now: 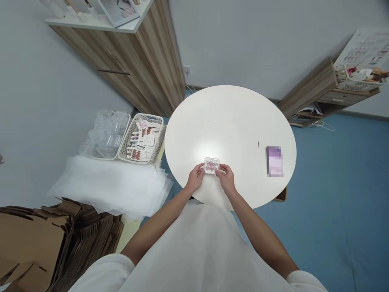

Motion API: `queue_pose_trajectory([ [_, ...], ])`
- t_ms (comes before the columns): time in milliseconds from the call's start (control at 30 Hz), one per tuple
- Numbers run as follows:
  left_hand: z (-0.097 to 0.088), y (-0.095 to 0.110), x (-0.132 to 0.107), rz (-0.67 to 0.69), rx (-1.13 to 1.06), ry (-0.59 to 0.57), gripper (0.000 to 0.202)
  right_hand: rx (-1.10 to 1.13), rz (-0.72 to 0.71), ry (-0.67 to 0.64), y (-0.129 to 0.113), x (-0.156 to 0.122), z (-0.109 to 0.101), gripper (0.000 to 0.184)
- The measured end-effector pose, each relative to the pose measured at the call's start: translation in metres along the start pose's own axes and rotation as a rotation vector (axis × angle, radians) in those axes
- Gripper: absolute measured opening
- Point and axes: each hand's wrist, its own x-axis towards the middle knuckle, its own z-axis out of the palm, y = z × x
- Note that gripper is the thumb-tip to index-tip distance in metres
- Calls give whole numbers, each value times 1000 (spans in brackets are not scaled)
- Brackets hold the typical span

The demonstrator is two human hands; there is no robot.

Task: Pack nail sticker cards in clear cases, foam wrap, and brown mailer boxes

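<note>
From the head camera: I've got a small clear plastic case between both hands, just above the near part of the round white table. My left hand pinches its left edge with the fingertips, and my right hand pinches the right edge the same way, so both are closed on the case. Inside I make out rows of small reddish-pink pieces, press-on nails perhaps, though the view is too small to be sure.

I judge this thing light and stiff but thin-walled, the sort of clear shell that flexes and cracks if squeezed in the middle, and smooth enough to slip. So the edges and corners are the place to hold, as I'm doing, with the case kept level so the contents stay seated.

The tabletop is smooth, bare and glossy, with light glaring just beyond the case. To the case's right, well apart, lies a purple card. To its left, off the table, a white basket of similar packs sits beside clear trays on white sheeting. Flattened cardboard is stacked nearer me on the left. Blue floor lies to the right.
</note>
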Motion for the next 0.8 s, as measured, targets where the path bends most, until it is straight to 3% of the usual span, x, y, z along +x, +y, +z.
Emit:
queue_pose_trajectory([
  [233, -69, 3, 15, 12, 103, 148, 43, -54, -37, -56, -8, 6, 82, 38],
  [467, -131, 0, 51, -5, 196, 184, 46, -179, -68, -77, 2, 35, 154, 49],
  [633, -154, -2, 74, -36, 199, 197, 48, -249, -69, -85, 8, 59, 183, 56],
  [800, -165, -3, 90, -57, 217, 186, 50, -313, -64, -111, 6, 74, 198, 57],
])
